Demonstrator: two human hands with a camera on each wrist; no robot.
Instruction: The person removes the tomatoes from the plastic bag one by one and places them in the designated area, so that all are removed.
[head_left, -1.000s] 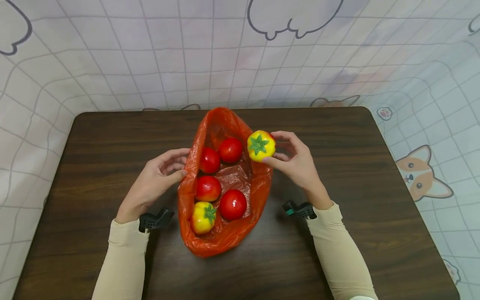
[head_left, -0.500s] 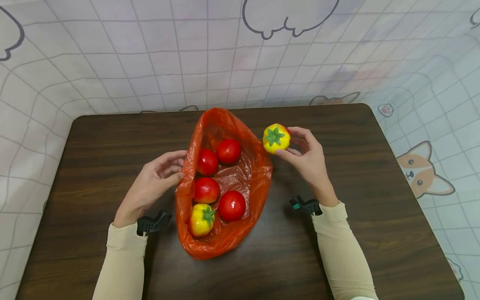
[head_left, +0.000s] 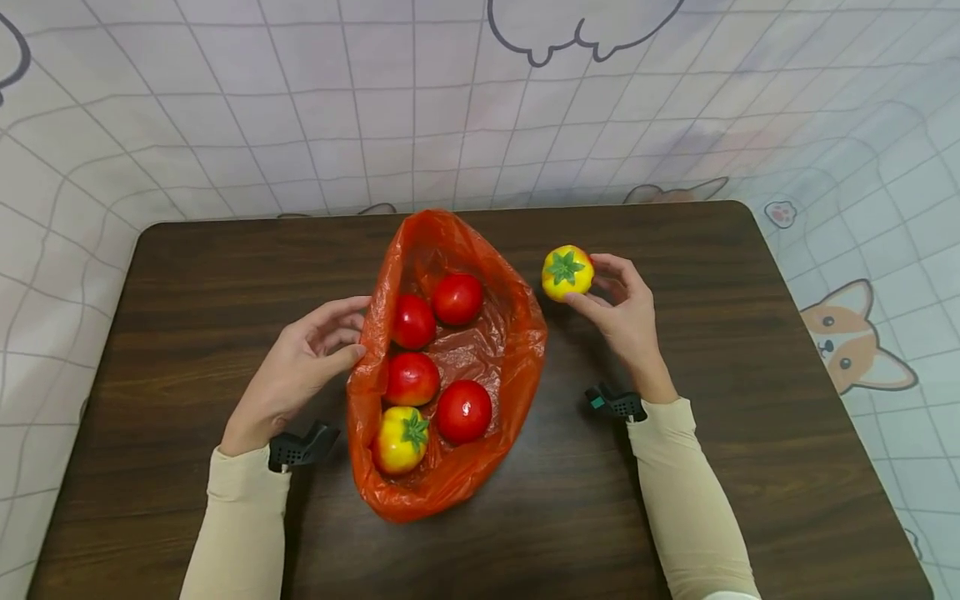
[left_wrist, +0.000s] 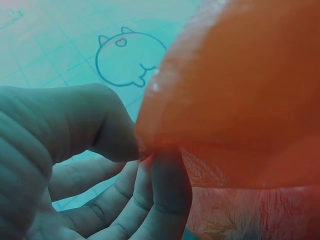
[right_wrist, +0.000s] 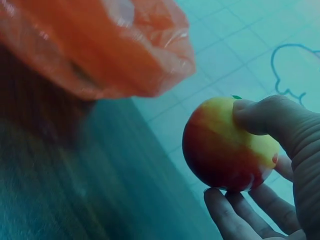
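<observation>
The head view shows a dark brown, wood-grained table (head_left: 765, 375) with rounded far corners. White grid-patterned walls (head_left: 300, 108) rise behind it and to both sides; they carry dark cartoon outlines, a small pink paw print (head_left: 781, 214) near the far right corner, and a tan-and-white dog face (head_left: 855, 337) beyond the right edge. On the table, left of centre, stands a thin, crinkled orange-red plastic bag (head_left: 528, 333), its mouth facing up. Inside lie four glossy, round red fruits (head_left: 464, 412) and one yellow-and-red fruit with a green star-shaped leaf cap (head_left: 401, 440), this last at the near left. The left hand (head_left: 303, 358) pinches the bag's left rim between thumb and finger, the other fingers loosely bent. The right hand (head_left: 626, 312) grips a second yellow-and-red fruit with a green leaf cap (head_left: 567, 272), thumb on one side and fingers on the other; this fruit is just right of the bag and apart from it. Both forearms wear cream sleeves (head_left: 693, 492), with a black wrist device (head_left: 303, 446) on each.
</observation>
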